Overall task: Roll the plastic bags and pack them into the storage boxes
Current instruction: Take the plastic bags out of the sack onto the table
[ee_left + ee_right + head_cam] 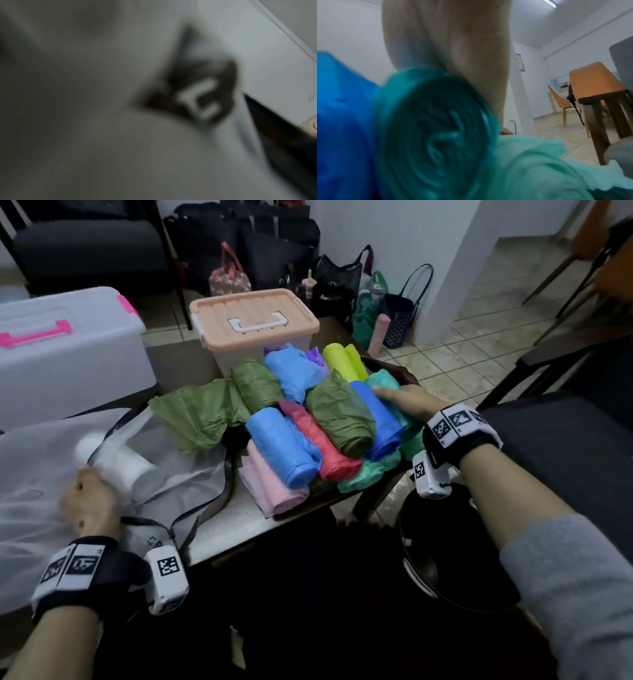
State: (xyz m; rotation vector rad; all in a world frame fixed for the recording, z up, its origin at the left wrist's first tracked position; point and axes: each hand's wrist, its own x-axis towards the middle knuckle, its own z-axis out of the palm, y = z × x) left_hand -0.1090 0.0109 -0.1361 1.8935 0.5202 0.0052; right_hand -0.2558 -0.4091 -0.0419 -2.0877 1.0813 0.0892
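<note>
I see pale square floor tiles [479, 350] running off to the right, a white wall [394, 241] behind a cluster of bags [342, 282], a dark sofa [89, 244] far left, and orange chairs [594, 79] beside a dark wooden table [604, 97].

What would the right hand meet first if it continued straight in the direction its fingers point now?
The right hand already lies on the teal roll; straight on, it would probably meet the yellow-green roll next, though depth is unclear.
</note>
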